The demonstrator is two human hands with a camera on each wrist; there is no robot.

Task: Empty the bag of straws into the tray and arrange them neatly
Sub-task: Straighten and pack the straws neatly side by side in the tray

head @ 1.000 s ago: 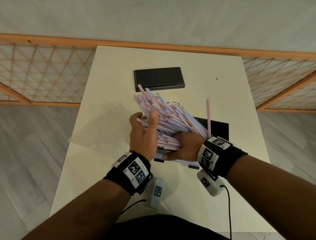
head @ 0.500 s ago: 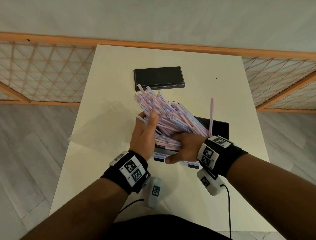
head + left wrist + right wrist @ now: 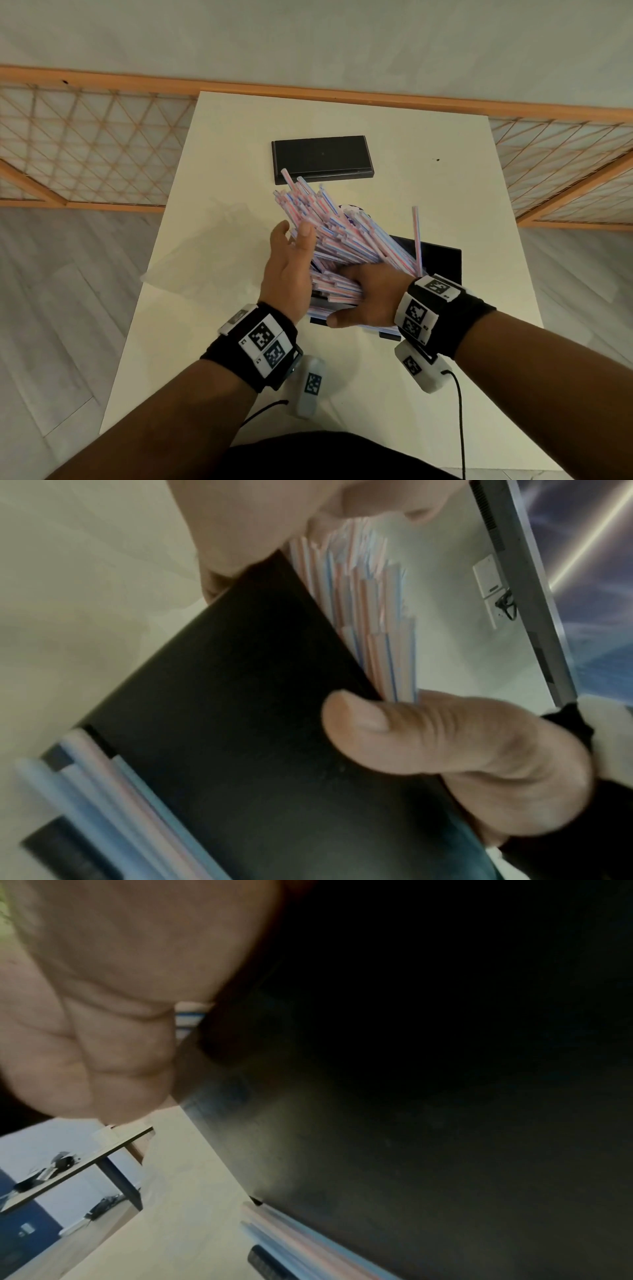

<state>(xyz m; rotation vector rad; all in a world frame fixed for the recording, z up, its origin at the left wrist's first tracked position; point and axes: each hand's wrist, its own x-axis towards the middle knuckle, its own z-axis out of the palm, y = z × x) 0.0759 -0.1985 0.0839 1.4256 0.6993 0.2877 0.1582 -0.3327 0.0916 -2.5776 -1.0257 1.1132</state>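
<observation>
A thick bundle of pink-and-blue striped straws [image 3: 342,236] lies slanted in a black tray [image 3: 442,260], with its far ends fanning up and left beyond the rim. My left hand [image 3: 287,270] cups the bundle's left side, thumb laid on top. At the near ends my right hand [image 3: 370,298] covers the straws, fingers buried among them and thumb along the tray's near edge. One straw [image 3: 417,240] stands nearly upright by my right wrist. In the left wrist view the tray wall [image 3: 240,723] and straws [image 3: 369,610] show. The right wrist view is mostly dark tray [image 3: 445,1123].
The empty clear bag [image 3: 205,253] lies flat on the white table [image 3: 479,325] left of the tray. A second flat black tray or lid [image 3: 322,157] sits at the back. A few straws [image 3: 380,330] stick out at the tray's near end. Lattice railings flank the table.
Both hands have kept hold of the bundle and shifted only slightly. The lone upright straw tipped right, then came back. The bundle's fan has barely moved.
</observation>
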